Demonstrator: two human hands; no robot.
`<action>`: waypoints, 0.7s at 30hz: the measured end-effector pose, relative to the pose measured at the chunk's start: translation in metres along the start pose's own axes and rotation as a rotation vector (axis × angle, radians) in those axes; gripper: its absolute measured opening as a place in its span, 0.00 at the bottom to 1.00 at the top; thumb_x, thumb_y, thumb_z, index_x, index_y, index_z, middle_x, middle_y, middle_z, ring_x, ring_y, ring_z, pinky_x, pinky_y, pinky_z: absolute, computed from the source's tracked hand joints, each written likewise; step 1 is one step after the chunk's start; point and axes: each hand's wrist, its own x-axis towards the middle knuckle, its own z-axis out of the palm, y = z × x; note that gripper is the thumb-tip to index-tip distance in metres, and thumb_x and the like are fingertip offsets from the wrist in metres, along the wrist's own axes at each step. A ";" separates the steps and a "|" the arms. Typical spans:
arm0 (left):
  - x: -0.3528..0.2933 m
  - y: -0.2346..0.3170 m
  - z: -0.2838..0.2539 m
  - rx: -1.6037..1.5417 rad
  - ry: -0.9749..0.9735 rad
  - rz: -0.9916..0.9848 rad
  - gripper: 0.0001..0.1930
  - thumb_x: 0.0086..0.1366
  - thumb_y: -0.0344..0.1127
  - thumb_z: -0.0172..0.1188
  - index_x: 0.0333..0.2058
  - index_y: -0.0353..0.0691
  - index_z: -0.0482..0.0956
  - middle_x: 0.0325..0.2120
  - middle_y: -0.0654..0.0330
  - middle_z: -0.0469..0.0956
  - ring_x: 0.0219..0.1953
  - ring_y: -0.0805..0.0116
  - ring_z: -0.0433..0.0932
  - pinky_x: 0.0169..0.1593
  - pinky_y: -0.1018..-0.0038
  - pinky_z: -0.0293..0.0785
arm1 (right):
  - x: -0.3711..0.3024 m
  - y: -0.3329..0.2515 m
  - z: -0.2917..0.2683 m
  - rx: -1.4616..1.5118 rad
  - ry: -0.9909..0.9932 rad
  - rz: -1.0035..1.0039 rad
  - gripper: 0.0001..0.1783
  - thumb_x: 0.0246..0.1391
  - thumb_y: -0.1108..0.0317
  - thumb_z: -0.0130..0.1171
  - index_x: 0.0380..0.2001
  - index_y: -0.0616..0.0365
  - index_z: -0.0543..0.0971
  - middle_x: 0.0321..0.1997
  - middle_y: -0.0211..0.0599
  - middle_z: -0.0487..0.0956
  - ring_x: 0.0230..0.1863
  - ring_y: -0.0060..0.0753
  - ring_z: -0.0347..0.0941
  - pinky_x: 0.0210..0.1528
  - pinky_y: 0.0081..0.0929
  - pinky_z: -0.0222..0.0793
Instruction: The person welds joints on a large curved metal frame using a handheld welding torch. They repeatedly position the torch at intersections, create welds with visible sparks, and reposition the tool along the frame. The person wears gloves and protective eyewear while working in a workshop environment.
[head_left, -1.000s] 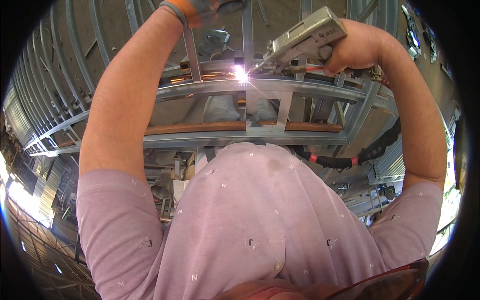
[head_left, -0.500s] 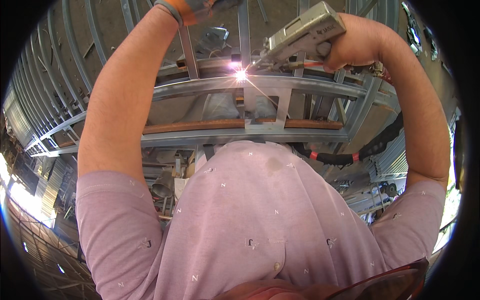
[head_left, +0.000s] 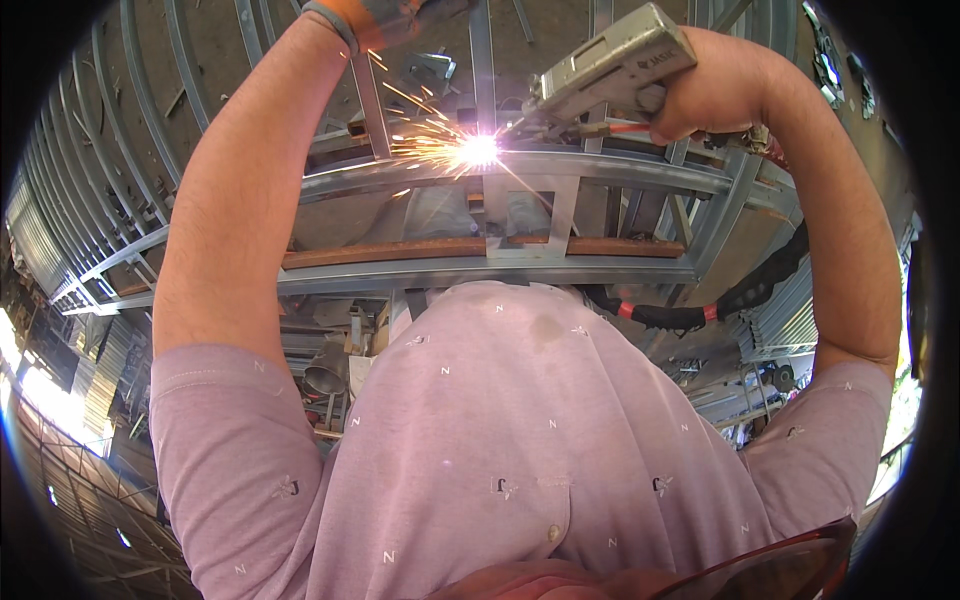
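My bare right hand (head_left: 705,95) is wrapped round the grip of a grey metal welding gun (head_left: 612,68). The gun's thin tip points down and left at a bright weld spot (head_left: 478,150). That glare sits where an upright steel tube (head_left: 484,60) meets a curved horizontal steel tube (head_left: 640,172), and it hides the joint. Orange sparks fly off to the left. At the top edge my left hand (head_left: 368,20), in an orange and grey glove, reaches toward the upright tube. Its fingers are dark and partly cut off, so their grip does not show.
A black hose (head_left: 670,317) with red bands runs from the lower right toward the gun side. Rust-brown bars (head_left: 390,252) lie inside the frame, near a lower grey tube (head_left: 400,276). Several curved tubes (head_left: 135,90) stand in rows at the left.
The weld glare has grown, and a spray of orange sparks now shoots left from it. My gloved left hand has shifted slightly left. The gun has barely moved.
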 end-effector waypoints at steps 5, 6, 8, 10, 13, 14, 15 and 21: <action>0.005 0.003 0.000 -0.019 -0.001 0.010 0.19 0.73 0.41 0.63 0.60 0.54 0.86 0.64 0.63 0.83 0.74 0.52 0.74 0.81 0.50 0.62 | 0.001 0.007 0.002 0.000 0.015 -0.019 0.38 0.39 0.77 0.82 0.59 0.57 0.87 0.46 0.45 0.92 0.38 0.35 0.90 0.41 0.37 0.89; 0.005 0.004 0.000 -0.021 -0.002 0.013 0.19 0.73 0.41 0.64 0.60 0.54 0.86 0.64 0.63 0.83 0.74 0.52 0.73 0.81 0.50 0.62 | -0.001 0.003 0.001 -0.015 0.011 -0.017 0.38 0.39 0.77 0.82 0.59 0.57 0.87 0.46 0.45 0.92 0.39 0.35 0.90 0.41 0.37 0.89; 0.006 0.005 0.000 -0.026 -0.003 0.020 0.19 0.73 0.41 0.64 0.60 0.54 0.86 0.64 0.63 0.83 0.74 0.51 0.73 0.81 0.50 0.62 | -0.003 0.004 0.001 -0.018 0.011 -0.022 0.37 0.39 0.77 0.82 0.59 0.58 0.87 0.46 0.45 0.92 0.39 0.35 0.90 0.42 0.37 0.89; 0.007 0.005 -0.001 -0.029 -0.007 0.025 0.19 0.73 0.41 0.64 0.60 0.54 0.85 0.64 0.63 0.83 0.74 0.51 0.73 0.81 0.49 0.63 | -0.001 0.011 0.002 0.004 0.015 -0.042 0.37 0.39 0.76 0.82 0.59 0.58 0.87 0.46 0.45 0.92 0.39 0.36 0.90 0.43 0.37 0.88; 0.007 0.006 -0.001 -0.030 -0.013 0.027 0.19 0.72 0.41 0.64 0.60 0.54 0.85 0.64 0.63 0.83 0.74 0.50 0.73 0.81 0.48 0.63 | -0.001 0.011 -0.001 -0.030 -0.003 0.001 0.36 0.39 0.76 0.82 0.58 0.59 0.88 0.46 0.46 0.92 0.40 0.37 0.90 0.43 0.37 0.88; 0.008 0.005 -0.001 -0.035 -0.013 0.025 0.19 0.72 0.41 0.65 0.60 0.54 0.85 0.64 0.62 0.83 0.74 0.50 0.73 0.81 0.48 0.63 | -0.001 0.012 0.000 -0.044 0.009 -0.008 0.36 0.39 0.76 0.82 0.58 0.59 0.88 0.45 0.46 0.92 0.40 0.37 0.90 0.43 0.37 0.88; 0.007 0.005 -0.001 -0.032 -0.015 0.025 0.19 0.72 0.41 0.65 0.60 0.54 0.85 0.64 0.62 0.82 0.74 0.49 0.73 0.81 0.48 0.63 | -0.001 0.015 0.001 -0.057 0.021 -0.016 0.36 0.39 0.76 0.83 0.58 0.59 0.88 0.45 0.46 0.92 0.40 0.37 0.90 0.43 0.37 0.88; 0.008 0.005 -0.001 -0.037 -0.023 0.024 0.19 0.72 0.40 0.65 0.60 0.53 0.85 0.64 0.62 0.82 0.74 0.48 0.73 0.80 0.46 0.63 | -0.003 0.016 0.001 -0.034 0.032 0.007 0.36 0.38 0.76 0.83 0.57 0.60 0.88 0.43 0.45 0.91 0.38 0.36 0.90 0.43 0.37 0.88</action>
